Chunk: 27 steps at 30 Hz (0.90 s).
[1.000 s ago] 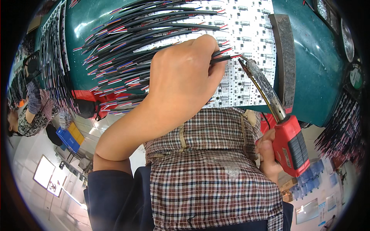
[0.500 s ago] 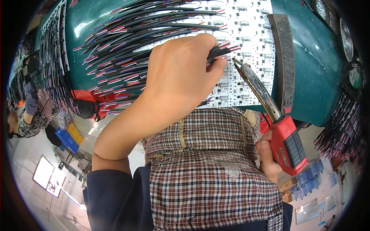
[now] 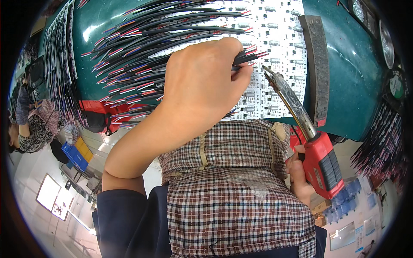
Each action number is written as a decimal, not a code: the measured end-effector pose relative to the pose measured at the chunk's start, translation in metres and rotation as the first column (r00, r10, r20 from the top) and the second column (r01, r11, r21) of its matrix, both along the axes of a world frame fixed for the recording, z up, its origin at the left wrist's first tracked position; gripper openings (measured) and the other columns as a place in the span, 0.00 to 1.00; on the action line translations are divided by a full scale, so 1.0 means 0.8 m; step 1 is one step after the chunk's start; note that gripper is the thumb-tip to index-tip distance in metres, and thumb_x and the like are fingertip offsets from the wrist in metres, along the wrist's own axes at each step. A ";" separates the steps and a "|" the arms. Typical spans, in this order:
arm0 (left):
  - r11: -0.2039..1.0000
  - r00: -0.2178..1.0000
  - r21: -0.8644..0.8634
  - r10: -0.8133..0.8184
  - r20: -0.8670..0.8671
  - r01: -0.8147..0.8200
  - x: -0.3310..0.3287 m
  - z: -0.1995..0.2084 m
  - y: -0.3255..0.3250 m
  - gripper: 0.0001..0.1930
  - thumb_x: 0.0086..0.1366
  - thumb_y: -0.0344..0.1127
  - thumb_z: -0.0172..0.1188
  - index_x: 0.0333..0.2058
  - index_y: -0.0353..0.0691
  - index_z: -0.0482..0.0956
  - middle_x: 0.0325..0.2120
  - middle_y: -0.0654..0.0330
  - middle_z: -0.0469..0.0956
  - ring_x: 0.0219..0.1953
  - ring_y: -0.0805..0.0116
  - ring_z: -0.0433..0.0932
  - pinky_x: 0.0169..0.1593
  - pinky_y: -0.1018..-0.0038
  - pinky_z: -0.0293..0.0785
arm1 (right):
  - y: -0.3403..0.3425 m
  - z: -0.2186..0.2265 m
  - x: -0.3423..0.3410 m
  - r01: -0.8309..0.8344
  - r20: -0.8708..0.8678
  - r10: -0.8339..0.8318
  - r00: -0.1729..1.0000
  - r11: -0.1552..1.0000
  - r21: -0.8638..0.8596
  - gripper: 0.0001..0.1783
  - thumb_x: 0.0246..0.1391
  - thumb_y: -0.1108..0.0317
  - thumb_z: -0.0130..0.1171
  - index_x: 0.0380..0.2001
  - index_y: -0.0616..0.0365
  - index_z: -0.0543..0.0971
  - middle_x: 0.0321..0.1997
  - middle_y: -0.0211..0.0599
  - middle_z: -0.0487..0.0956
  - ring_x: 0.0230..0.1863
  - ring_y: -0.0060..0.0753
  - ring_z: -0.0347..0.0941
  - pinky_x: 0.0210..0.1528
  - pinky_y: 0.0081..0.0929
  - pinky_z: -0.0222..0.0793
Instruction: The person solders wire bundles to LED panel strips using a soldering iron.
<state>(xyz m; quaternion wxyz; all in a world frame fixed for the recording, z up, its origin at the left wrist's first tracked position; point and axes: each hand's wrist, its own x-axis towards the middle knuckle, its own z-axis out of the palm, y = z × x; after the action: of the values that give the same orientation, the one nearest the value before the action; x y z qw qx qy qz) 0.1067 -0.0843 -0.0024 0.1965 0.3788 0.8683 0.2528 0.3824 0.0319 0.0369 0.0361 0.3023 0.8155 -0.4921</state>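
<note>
A workshop was laid out around a green worktop [image 3: 352, 56]; one co-worker [image 3: 36, 118] was visible at nine o'clock, and one wired panel [image 3: 62, 64] was placed at ten o'clock. One white circuit-board panel [image 3: 284, 56] was positioned between twelve and one o'clock, bordered at two o'clock by one dark bar [image 3: 317, 71].

Progress was judged as partial. Black cables [image 3: 142, 32] were spread from ten to twelve o'clock, with several stripped ends laid over the panel's upper rows; whether these had been joined could not be confirmed. On the columns toward one o'clock, components alone were displayed, so wiring there was judged outstanding, if required.

Two hands were in use. A small group of held cables [image 3: 246, 57] was pinched by the left hand [image 3: 206, 77] at twelve o'clock, bare ends directed toward two o'clock. One soldering iron [image 3: 302, 114] was gripped at its red handle by the right hand [image 3: 299, 174] at four o'clock; its tip was held near, but apart from, those ends. Cables were counted only as dozens, since overlap prevented an exact figure.
</note>
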 end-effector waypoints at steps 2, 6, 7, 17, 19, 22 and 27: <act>1.000 1.000 -0.008 0.001 0.030 -0.001 -0.001 0.000 0.000 0.09 0.57 0.36 0.69 0.27 0.39 0.80 0.19 0.62 0.79 0.19 0.70 0.78 0.27 0.75 0.72 | 0.003 0.006 0.007 -0.062 0.231 0.044 0.972 0.996 0.071 0.12 0.55 0.67 0.67 0.43 0.56 0.83 0.42 0.36 0.83 0.42 0.34 0.81 0.44 0.29 0.77; 1.000 0.998 -0.013 0.000 0.066 0.001 -0.003 0.003 0.002 0.08 0.57 0.36 0.69 0.27 0.40 0.80 0.17 0.63 0.78 0.19 0.71 0.78 0.27 0.75 0.71 | 0.000 0.001 0.014 0.073 0.176 -0.063 0.982 0.996 -0.051 0.13 0.54 0.67 0.68 0.42 0.56 0.82 0.40 0.36 0.83 0.41 0.35 0.81 0.44 0.31 0.77; 1.000 0.998 -0.008 -0.003 0.062 0.003 -0.003 0.003 0.002 0.08 0.56 0.36 0.68 0.27 0.40 0.80 0.17 0.63 0.78 0.19 0.71 0.78 0.27 0.75 0.71 | 0.001 0.001 0.014 0.047 0.196 -0.040 0.980 0.998 -0.035 0.13 0.54 0.67 0.69 0.42 0.56 0.82 0.39 0.36 0.82 0.40 0.36 0.81 0.44 0.31 0.76; 1.000 0.999 -0.013 -0.016 0.033 0.017 -0.003 0.001 0.003 0.08 0.57 0.36 0.69 0.28 0.39 0.80 0.21 0.63 0.82 0.21 0.72 0.80 0.28 0.75 0.75 | 0.000 0.000 0.010 -0.007 0.163 -0.002 0.987 0.998 0.055 0.10 0.54 0.71 0.67 0.40 0.58 0.81 0.36 0.36 0.81 0.37 0.36 0.79 0.41 0.31 0.75; 1.000 0.999 -0.020 -0.017 0.035 0.017 -0.003 0.001 0.004 0.08 0.57 0.36 0.69 0.28 0.38 0.80 0.22 0.63 0.82 0.21 0.72 0.81 0.28 0.75 0.75 | 0.002 0.001 0.010 0.071 0.136 -0.063 0.989 0.996 -0.055 0.10 0.54 0.72 0.66 0.40 0.58 0.81 0.35 0.35 0.81 0.37 0.34 0.79 0.40 0.30 0.74; 0.999 0.999 -0.031 -0.013 0.032 0.014 -0.003 0.001 0.002 0.09 0.57 0.36 0.69 0.28 0.38 0.80 0.22 0.63 0.82 0.22 0.72 0.81 0.28 0.75 0.75 | 0.009 0.010 -0.005 0.076 0.102 -0.057 0.993 0.977 -0.198 0.08 0.56 0.73 0.63 0.40 0.59 0.80 0.34 0.33 0.80 0.36 0.31 0.78 0.40 0.26 0.73; 0.999 0.998 -0.014 -0.048 0.028 0.049 -0.006 0.005 0.003 0.09 0.58 0.36 0.68 0.31 0.38 0.79 0.23 0.63 0.82 0.24 0.72 0.82 0.28 0.75 0.75 | -0.002 0.006 0.003 0.175 0.148 -0.153 0.977 0.973 -0.148 0.08 0.58 0.72 0.62 0.41 0.60 0.80 0.34 0.33 0.80 0.36 0.30 0.78 0.40 0.26 0.73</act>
<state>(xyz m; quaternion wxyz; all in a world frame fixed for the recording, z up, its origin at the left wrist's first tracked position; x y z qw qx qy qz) 0.1017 -0.0821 0.0016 0.2175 0.3947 0.8579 0.2468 0.3850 0.0303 0.0414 0.0748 0.3975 0.7411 -0.5359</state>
